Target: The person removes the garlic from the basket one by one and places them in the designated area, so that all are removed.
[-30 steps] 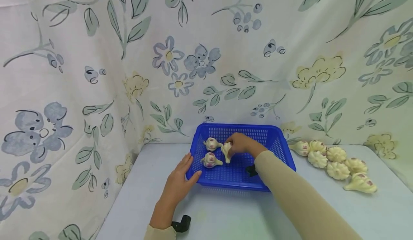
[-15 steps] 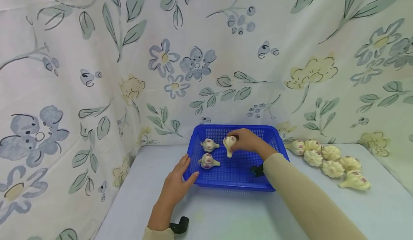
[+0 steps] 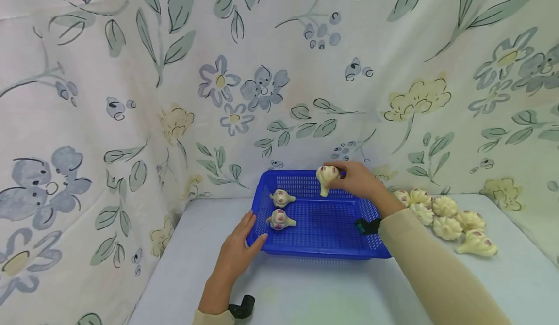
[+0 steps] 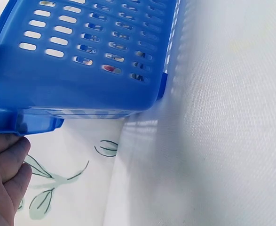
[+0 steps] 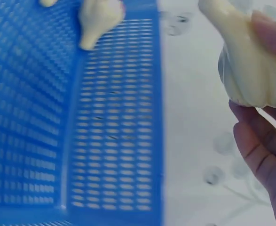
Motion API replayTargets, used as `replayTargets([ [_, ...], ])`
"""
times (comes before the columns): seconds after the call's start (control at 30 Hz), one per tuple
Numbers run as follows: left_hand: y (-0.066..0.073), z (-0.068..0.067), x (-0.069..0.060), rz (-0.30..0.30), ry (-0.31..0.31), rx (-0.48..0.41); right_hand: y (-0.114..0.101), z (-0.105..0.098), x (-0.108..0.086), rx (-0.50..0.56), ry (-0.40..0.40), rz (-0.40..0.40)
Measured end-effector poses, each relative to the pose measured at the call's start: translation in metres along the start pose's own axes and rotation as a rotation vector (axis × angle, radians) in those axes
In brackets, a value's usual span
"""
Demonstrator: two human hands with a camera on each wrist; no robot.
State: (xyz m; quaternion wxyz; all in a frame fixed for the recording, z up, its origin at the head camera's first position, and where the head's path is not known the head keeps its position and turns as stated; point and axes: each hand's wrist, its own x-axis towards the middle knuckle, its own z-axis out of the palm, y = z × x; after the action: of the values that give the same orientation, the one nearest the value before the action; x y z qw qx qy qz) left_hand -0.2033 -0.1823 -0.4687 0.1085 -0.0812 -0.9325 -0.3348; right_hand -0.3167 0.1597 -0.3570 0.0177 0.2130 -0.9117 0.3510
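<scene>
My right hand (image 3: 361, 183) holds a garlic bulb (image 3: 326, 175) by its round body, up over the back rim of the blue plastic basket (image 3: 323, 255). Its stem points down in the head view; in the right wrist view thumb and fingers grip the pale bulb (image 5: 250, 61) from both sides. Two more garlic bulbs, a rear one (image 3: 281, 198) and a front one (image 3: 279, 219), lie at the left inside the basket. My left hand (image 3: 238, 250) touches the basket's left rim, fingers extended; the left wrist view has its fingers (image 4: 11, 162) beneath the rim's handle lip.
Several garlic bulbs (image 3: 447, 228) lie grouped on the white table (image 3: 209, 237) to the right of the basket. A floral curtain (image 3: 279, 87) hangs behind and to the left. Small black cameras (image 3: 242, 307) are strapped to the wrists.
My right hand has lifted the garlic bulb from beside the other two and carried it right and up toward the basket's back rim. The left hand stays on the rim.
</scene>
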Motion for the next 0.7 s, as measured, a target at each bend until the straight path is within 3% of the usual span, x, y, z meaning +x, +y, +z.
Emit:
replayTargets([
  [0.2,0.0,0.001,0.0,0.001,0.004,-0.004,0.004,-0.029,-0.026,0.076,0.079,0.0],
  [0.33,0.0,0.001,-0.001,-0.002,-0.005,0.002,0.014,-0.042,-0.046,0.12,0.153,0.053],
  [0.57,0.001,0.001,0.0,-0.009,-0.007,-0.01,0.038,-0.057,-0.087,0.092,0.338,0.16],
  [0.7,0.001,0.001,0.0,-0.008,-0.005,-0.011,0.061,-0.06,-0.11,0.188,0.457,0.25],
])
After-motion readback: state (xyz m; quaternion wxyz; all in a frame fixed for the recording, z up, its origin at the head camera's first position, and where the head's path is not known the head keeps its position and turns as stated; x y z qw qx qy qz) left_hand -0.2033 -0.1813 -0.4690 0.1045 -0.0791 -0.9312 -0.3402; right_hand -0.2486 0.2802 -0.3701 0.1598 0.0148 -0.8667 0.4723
